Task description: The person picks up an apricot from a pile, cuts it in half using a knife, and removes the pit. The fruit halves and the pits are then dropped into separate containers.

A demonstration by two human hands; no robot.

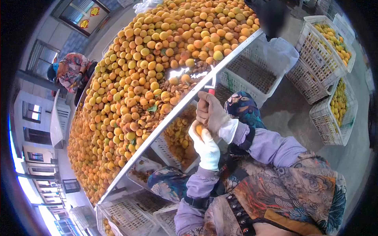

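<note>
My left hand [204,147], in a white glove, is closed around an orange apricot [199,129]. Just above and touching it, my right hand [212,112], in a brownish glove, is wrapped round a tool with a red handle [212,91]; its metal end points away beyond the table edge. Beyond both hands, a large heap of apricots [138,70] covers a sloping table with a pale metal rim [157,129]. Below that rim, near my hands, a crate holds opened apricot pieces [179,137].
An empty-looking crate [256,74] with a plastic liner stands right of the table. Stacked crates of apricots [323,59] are farther right. More white crates [130,216] sit at the bottom left. Another person [73,70] is at the far left; a dark, blurred shape is at the top.
</note>
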